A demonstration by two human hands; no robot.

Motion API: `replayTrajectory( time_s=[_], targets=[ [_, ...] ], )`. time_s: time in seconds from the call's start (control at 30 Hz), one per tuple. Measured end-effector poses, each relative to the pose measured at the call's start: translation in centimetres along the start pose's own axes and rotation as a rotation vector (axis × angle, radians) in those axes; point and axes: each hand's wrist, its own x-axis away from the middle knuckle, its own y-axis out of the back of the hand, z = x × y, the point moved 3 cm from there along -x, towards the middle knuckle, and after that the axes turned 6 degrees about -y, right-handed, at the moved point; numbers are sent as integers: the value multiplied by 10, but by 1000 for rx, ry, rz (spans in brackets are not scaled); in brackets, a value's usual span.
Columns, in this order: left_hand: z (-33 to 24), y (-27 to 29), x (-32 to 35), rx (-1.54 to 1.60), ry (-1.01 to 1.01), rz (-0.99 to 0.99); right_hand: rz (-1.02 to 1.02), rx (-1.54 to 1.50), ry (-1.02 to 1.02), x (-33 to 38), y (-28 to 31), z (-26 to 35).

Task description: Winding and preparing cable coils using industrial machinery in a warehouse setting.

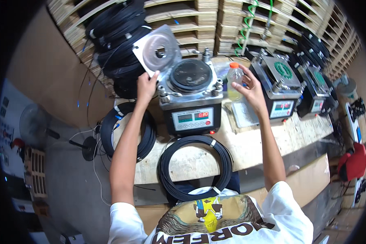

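My left hand (147,87) is closed on the lower corner of a square metal plate (143,46) with a round recess and a hole in its middle. The plate tilts up beside a bench machine (197,101) with a round dark disc (191,75) on top and a red-lit display on its front. To the machine's right, my right hand (252,90) is curled round a clear plastic bottle (234,81) with an orange cap and some yellowish liquid. A coil of black cable (164,173) lies at the table's front edge, close to my body.
Two similar machines (281,89) stand to the right, with green rings on top. A flat pale tray (245,114) lies on the wooden table (252,150). More black coils are stacked at the left (120,38). Pallets (183,20) rise behind. A person in red (352,162) is far right.
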Motion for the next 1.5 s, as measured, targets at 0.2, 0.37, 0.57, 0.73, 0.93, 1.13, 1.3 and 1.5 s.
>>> replayTrajectory(
  time_s=[0.2, 0.37, 0.57, 0.73, 0.93, 1.13, 1.3, 1.5],
  targets=[
    [8, 11, -5, 25, 2, 12, -63, 395, -117, 73, -1, -83],
    [-18, -10, -1, 99, 68, 36, -95, 813, -53, 113, -3, -95],
    [1, -4, -3, -2, -29, -2, -45, 848, -33, 118, -15, -111],
    [-1, -3, -3, -60, -27, -5, 49, 594, -137, 94, 2, -89],
    [-7, 6, 2, -25, 38, -5, 106, 187, 59, -22, -27, 16],
    [-31, 9, 3, -34, 74, 18, 577, 337, 92, -161, -155, 112],
    [-27, 5, 1, 88, 3, 97, 539, 395, -161, -220, -214, 107],
    [-30, 15, 0, 7, -352, 136, 296, 513, -77, -194, -209, 119]
  ],
)
